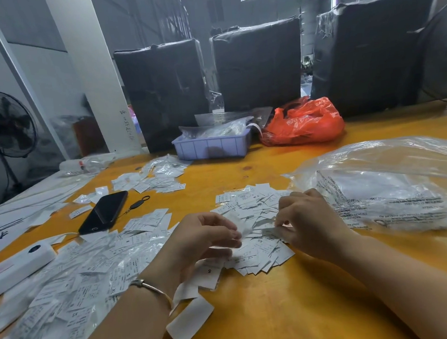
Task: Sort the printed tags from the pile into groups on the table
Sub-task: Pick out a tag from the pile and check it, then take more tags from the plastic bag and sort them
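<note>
A pile of small white printed tags (pixel 255 220) lies in the middle of the orange table (pixel 281 312). My left hand (pixel 204 240) hovers at the pile's left side with curled fingers pinching a tag at its fingertips. My right hand (pixel 306 219) rests on the pile's right side and pinches a tag (pixel 271 232) between thumb and fingers. A much larger heap of tags (pixel 79 285) spreads over the near left. A smaller group of tags (pixel 156 177) lies farther back, and another group (pixel 149 223) sits beside the phone.
A black phone (pixel 104 212) with a key fob lies left of centre. A white box (pixel 13 268) sits at the left edge. A clear plastic bag (pixel 394 185) covers the right. A purple tray (pixel 212 144), a red bag (pixel 304 122) and black wrapped bundles (pixel 258 65) stand behind.
</note>
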Demonstrator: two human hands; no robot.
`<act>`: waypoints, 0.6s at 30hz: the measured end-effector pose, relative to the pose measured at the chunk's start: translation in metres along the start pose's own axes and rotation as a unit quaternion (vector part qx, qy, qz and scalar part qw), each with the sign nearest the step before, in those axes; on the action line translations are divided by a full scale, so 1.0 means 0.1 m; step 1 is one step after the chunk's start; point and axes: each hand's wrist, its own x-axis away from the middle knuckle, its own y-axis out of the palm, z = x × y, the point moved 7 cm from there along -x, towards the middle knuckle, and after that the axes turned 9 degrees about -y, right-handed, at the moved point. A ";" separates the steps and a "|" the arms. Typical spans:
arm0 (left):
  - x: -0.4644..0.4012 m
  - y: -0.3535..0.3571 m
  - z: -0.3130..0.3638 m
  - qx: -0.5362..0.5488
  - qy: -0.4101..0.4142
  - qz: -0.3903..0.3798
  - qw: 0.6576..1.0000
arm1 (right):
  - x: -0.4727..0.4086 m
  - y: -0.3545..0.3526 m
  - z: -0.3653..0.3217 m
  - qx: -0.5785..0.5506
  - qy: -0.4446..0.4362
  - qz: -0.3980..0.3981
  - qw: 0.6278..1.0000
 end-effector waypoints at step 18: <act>0.02 0.06 0.05 -0.048 0.044 0.005 0.998 | 0.08 -0.04 0.17 -0.195 0.062 -0.011 0.979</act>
